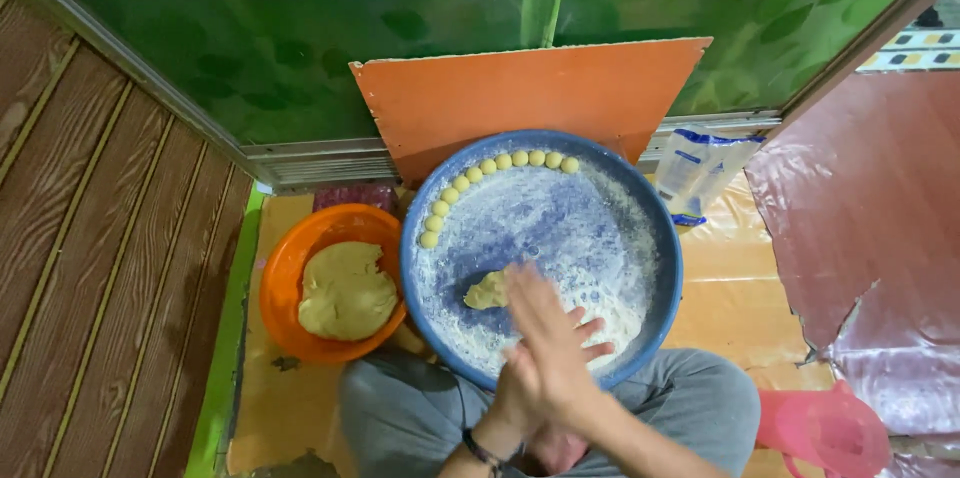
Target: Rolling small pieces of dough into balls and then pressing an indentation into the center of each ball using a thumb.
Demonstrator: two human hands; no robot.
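My two hands are pressed palm to palm over the near part of a large round blue tray (660, 238) dusted with white flour. My right hand (538, 333) lies on top with its fingers pointing away from me. My left hand (592, 326) is underneath, its fingertips showing out to the right. Whatever is between the palms is hidden. Just left of my fingertips, a small lump of yellow dough (486, 291) rests on the flour. A row of several small dough balls (487, 166) follows the tray's far left rim.
An orange bowl (285, 268) holding a big lump of dough (346, 290) sits left of the tray. An orange board (530, 98) leans behind it, with a white and blue bag (700, 168) to its right. A pink plastic jug (825, 433) stands at the lower right. My grey-trousered knees (400, 408) are under the tray.
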